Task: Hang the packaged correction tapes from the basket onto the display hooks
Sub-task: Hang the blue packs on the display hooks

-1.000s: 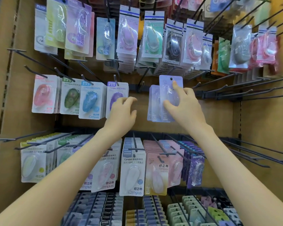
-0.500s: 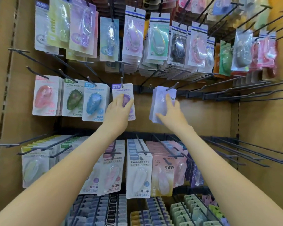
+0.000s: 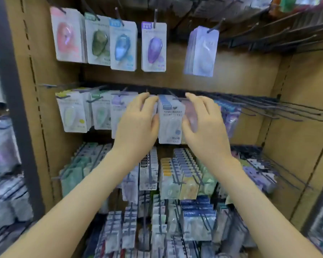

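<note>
Both my hands are at the middle row of hooks, on either side of a white and blue correction tape pack [image 3: 171, 120] hanging at the front of its hook. My left hand [image 3: 138, 121] lies with fairly straight fingers over the packs just left of it, thumb at the pack's left edge. My right hand [image 3: 203, 123] rests with straight fingers on a pink pack [image 3: 189, 116] at its right edge. Neither hand carries a pack. In the row above, a pale lilac stack of packs [image 3: 201, 51] hangs free on its hook. The basket is out of view.
The upper row holds pink [image 3: 67, 36], green [image 3: 99, 41], blue [image 3: 122, 45] and purple [image 3: 154, 47] packs. Bare black hooks [image 3: 268, 108] stick out at the right of the middle and upper rows. Lower rows are crowded with packs. Brown side panels [image 3: 296, 118] enclose the bay.
Both hands have dropped from the upper row to the middle row. My right hand has let go of the lilac packs, which now hang on their hook. The view has tilted down.
</note>
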A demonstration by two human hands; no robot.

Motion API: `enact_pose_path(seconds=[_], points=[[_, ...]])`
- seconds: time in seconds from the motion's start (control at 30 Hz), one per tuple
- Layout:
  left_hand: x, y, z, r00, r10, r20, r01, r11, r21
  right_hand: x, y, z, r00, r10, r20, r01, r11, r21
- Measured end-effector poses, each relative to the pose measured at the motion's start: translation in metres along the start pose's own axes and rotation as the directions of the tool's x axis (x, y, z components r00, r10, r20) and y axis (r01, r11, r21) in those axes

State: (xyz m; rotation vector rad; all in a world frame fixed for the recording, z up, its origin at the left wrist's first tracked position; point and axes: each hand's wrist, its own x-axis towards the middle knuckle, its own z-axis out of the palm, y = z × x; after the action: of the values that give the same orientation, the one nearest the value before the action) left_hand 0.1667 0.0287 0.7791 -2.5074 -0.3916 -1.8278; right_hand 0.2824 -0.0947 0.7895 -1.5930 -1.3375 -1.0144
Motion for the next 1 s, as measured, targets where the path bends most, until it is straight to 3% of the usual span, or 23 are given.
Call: enact_pose_path(seconds=[0.13, 0.23, 0.3, 0.4, 0.47, 0.53, 0.63, 0.7, 0.87, 1.0], points=[[-0.128, 0.017, -0.006, 0.985, -0.075, 0.155, 0.072, 0.997, 0.027, -0.118, -0.02, 0.015, 0.971, 0.075, 0.225, -0.114, 0.98, 0.162], [-0.239, 0.023, 0.001, 0.898, -0.238, 0.371, 0.244, 0.969, 0.03, -0.221, -0.024, 0.035, 0.826, 0.217, 0.52, -0.345, 0.924, 0.163], [-0.321, 0.027, 0.007, 0.765, -0.357, 0.537, 0.383, 0.921, 0.067, -0.3, -0.025, 0.05, 0.67, 0.298, 0.68, -0.467, 0.881, 0.073], [-0.449, 0.023, 0.018, 0.439, -0.542, 0.717, 0.565, 0.787, 0.249, -0.424, -0.024, 0.07, 0.394, 0.389, 0.833, -0.58, 0.808, -0.103], [-0.54, 0.016, 0.03, 0.267, -0.583, 0.767, 0.579, 0.733, 0.356, -0.509, -0.02, 0.085, 0.223, 0.421, 0.879, -0.593, 0.774, -0.221], [-0.634, 0.01, 0.042, 0.149, -0.605, 0.782, 0.561, 0.703, 0.437, -0.597, -0.016, 0.101, 0.108, 0.43, 0.896, -0.597, 0.749, -0.287], [-0.76, -0.004, 0.062, -0.02, -0.624, 0.781, 0.497, 0.672, 0.549, -0.726, -0.011, 0.137, 0.014, 0.422, 0.906, -0.62, 0.715, -0.323], [-0.833, -0.013, 0.077, -0.056, -0.623, 0.78, 0.429, 0.691, 0.582, -0.806, -0.013, 0.166, -0.044, 0.385, 0.922, -0.617, 0.715, -0.328], [-0.963, -0.049, 0.118, 0.001, -0.639, 0.769, 0.289, 0.737, 0.611, -0.948, -0.031, 0.255, -0.092, 0.188, 0.978, -0.656, 0.727, -0.201], [-1.024, -0.07, 0.137, -0.016, -0.596, 0.803, 0.222, 0.781, 0.584, -1.007, -0.043, 0.315, -0.129, 0.146, 0.981, -0.426, 0.885, -0.188]])
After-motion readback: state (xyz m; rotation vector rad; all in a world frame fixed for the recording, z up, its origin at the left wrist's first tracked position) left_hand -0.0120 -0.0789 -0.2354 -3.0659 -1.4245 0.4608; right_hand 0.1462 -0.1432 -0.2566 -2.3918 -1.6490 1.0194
